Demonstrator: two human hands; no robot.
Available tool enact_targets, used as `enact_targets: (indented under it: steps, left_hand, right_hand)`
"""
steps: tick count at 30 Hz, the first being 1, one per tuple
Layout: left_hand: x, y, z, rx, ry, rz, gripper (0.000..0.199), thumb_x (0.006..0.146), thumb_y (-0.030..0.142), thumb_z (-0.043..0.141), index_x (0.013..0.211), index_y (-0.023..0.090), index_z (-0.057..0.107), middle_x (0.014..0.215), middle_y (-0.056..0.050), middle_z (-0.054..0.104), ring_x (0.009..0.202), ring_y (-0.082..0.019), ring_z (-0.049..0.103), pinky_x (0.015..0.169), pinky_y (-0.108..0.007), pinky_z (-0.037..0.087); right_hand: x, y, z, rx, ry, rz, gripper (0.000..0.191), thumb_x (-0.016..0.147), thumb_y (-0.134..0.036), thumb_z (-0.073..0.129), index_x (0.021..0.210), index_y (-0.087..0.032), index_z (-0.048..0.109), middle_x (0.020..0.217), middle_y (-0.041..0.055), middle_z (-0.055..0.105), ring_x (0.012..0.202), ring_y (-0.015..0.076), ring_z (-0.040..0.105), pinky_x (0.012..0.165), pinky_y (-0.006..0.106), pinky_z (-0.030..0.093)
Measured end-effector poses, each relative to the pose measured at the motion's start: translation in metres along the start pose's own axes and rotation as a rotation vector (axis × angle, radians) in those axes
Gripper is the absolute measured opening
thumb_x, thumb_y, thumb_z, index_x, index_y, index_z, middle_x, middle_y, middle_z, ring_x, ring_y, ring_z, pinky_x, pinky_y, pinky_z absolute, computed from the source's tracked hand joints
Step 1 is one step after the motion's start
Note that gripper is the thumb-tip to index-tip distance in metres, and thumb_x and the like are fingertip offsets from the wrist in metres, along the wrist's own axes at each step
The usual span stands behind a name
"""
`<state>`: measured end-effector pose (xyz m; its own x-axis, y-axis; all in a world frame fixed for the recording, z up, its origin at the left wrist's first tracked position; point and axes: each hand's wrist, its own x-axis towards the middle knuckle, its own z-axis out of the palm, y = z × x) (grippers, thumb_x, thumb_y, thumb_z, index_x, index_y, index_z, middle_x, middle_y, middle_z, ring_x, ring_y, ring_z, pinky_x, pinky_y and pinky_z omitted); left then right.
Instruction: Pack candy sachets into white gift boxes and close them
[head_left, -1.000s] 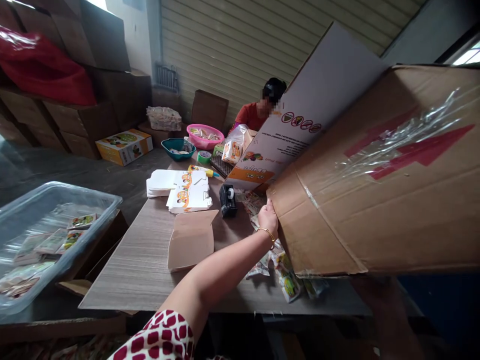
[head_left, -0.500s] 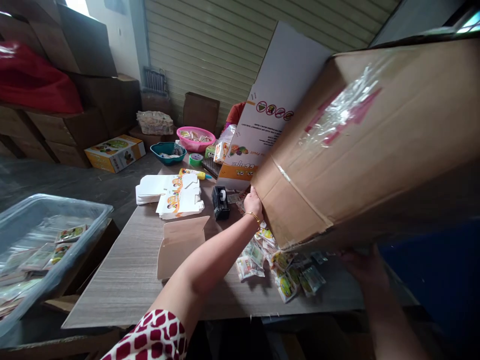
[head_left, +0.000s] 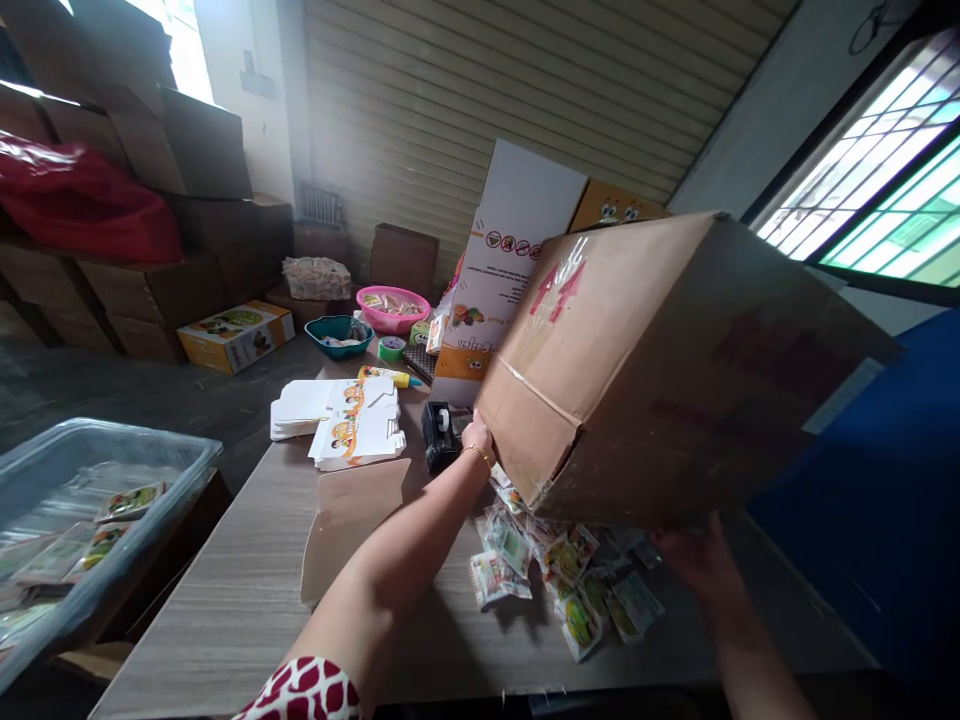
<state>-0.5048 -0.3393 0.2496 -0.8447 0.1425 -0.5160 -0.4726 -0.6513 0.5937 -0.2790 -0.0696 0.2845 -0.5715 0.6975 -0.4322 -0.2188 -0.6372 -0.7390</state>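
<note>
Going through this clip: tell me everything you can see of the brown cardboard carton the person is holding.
A large brown corrugated cardboard carton is held tilted in the air above a wood-grain table. Clear tape runs along a seam, and a scrap of clear plastic film clings over a red marking; another face shows faint red print. The left hand is at its lower edge, the right hand beneath it.

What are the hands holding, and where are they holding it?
A brown cardboard box: left hand at its lower left edge, right hand under its bottom edge.
</note>
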Motion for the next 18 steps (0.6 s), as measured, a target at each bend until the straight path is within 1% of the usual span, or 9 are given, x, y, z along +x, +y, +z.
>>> enact_targets:
  steps: [2,4,8,12,15,18]
  left_hand:
    - [-0.002,-0.003,-0.002,0.008,0.020,-0.011,0.040,0.093,0.056,0.063,0.091,0.018,0.072,0.095,-0.012,0.078,0.097,-0.026,0.074,0.092,-0.038,0.059]
    - [-0.004,-0.005,-0.002,0.012,0.025,-0.018,0.039,0.093,0.055,0.063,0.090,0.017,0.072,0.095,-0.012,0.078,0.099,-0.026,0.074,0.093,-0.038,0.058]
    - [-0.009,-0.009,-0.001,-0.006,-0.010,-0.011,0.037,0.093,0.053,0.064,0.091,0.017,0.072,0.101,-0.013,0.078,0.099,-0.025,0.073,0.092,-0.036,0.058]
    - [-0.012,-0.014,0.003,-0.018,-0.048,-0.010,0.038,0.092,0.056,0.065,0.092,0.018,0.070,0.107,-0.013,0.077,0.098,-0.024,0.073,0.089,-0.035,0.058]
    - [-0.010,-0.018,0.005,-0.016,-0.076,-0.004,0.040,0.094,0.057,0.062,0.094,0.018,0.069,0.109,-0.012,0.077,0.098,-0.024,0.072,0.088,-0.035,0.058]
    - [-0.006,-0.021,0.007,-0.014,-0.124,0.020,0.043,0.093,0.059,0.061,0.098,0.018,0.069,0.109,-0.011,0.076,0.100,-0.023,0.071,0.090,-0.036,0.057]
  right_hand:
    - [-0.002,0.004,-0.007,-0.007,0.047,-0.013,0.041,0.092,-0.051,0.054,0.103,-0.020,0.077,0.121,0.0167,0.069,0.080,0.0239,0.073,0.059,0.035,0.059]
    - [-0.006,0.006,-0.012,-0.010,0.066,-0.018,0.040,0.092,-0.050,0.055,0.102,-0.019,0.077,0.124,0.0171,0.068,0.079,0.0235,0.072,0.059,0.035,0.059]
    - [-0.013,0.005,-0.017,0.009,0.029,-0.024,0.037,0.092,-0.049,0.056,0.101,-0.019,0.076,0.131,0.0159,0.066,0.084,0.0234,0.074,0.065,0.038,0.059]
    - [-0.015,0.004,-0.023,0.086,0.012,-0.018,0.033,0.091,-0.042,0.058,0.107,-0.020,0.076,0.129,0.0144,0.067,0.086,0.0250,0.075,0.067,0.041,0.057]
    - [-0.010,0.004,-0.030,0.093,0.010,-0.020,0.035,0.090,-0.044,0.061,0.109,-0.020,0.077,0.128,0.0148,0.068,0.085,0.0256,0.075,0.066,0.040,0.057]
    - [-0.004,0.005,-0.034,0.037,-0.019,-0.063,0.038,0.090,-0.049,0.060,0.108,-0.020,0.078,0.132,0.0157,0.067,0.094,0.0265,0.075,0.070,0.038,0.057]
